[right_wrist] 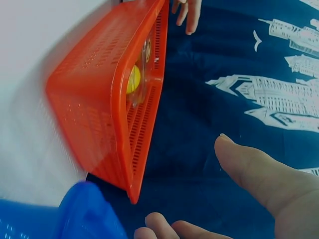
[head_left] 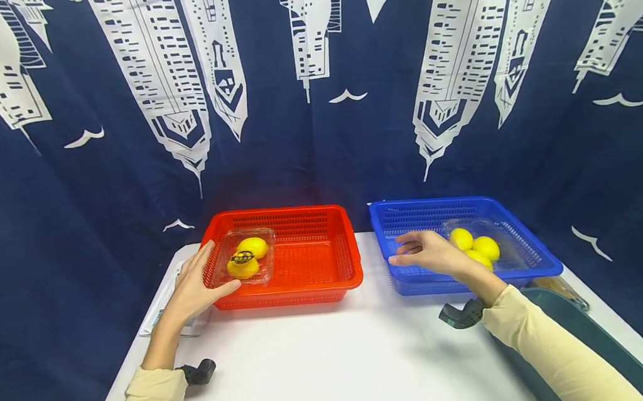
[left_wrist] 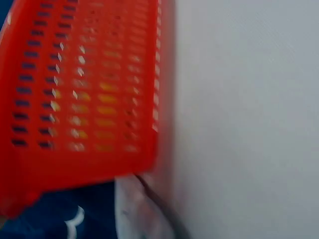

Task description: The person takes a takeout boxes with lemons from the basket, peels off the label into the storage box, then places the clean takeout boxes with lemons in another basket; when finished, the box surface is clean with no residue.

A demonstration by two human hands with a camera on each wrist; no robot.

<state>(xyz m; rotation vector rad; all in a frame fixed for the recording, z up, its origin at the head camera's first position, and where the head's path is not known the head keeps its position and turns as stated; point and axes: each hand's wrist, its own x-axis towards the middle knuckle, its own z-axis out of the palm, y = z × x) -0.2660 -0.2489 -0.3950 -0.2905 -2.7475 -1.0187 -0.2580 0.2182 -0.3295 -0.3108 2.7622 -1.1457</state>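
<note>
My left hand [head_left: 192, 289] is at the left end of a red plastic basket [head_left: 289, 297], its thumb and fingers spread apart. Inside, beside that hand, lies a clear plastic box [head_left: 265, 274] with a dark label and two yellow lemons [head_left: 254, 247]. My right hand [head_left: 430, 253] hovers over the front left of a blue basket [head_left: 458, 205], fingers bent loosely and nothing between them. Behind its wrist, several lemons [head_left: 486, 248] sit in another clear box [head_left: 509, 245]. In the right wrist view, the right thumb [right_wrist: 249, 169] stands well apart from the fingers.
A dark teal bin [head_left: 599, 342] stands at the right under the right forearm. Flat packages [head_left: 162, 307] lie at the table's left edge, and another package [head_left: 561, 288] lies beside the blue basket. A navy curtain [head_left: 317, 150] hangs behind the white table [head_left: 334, 363].
</note>
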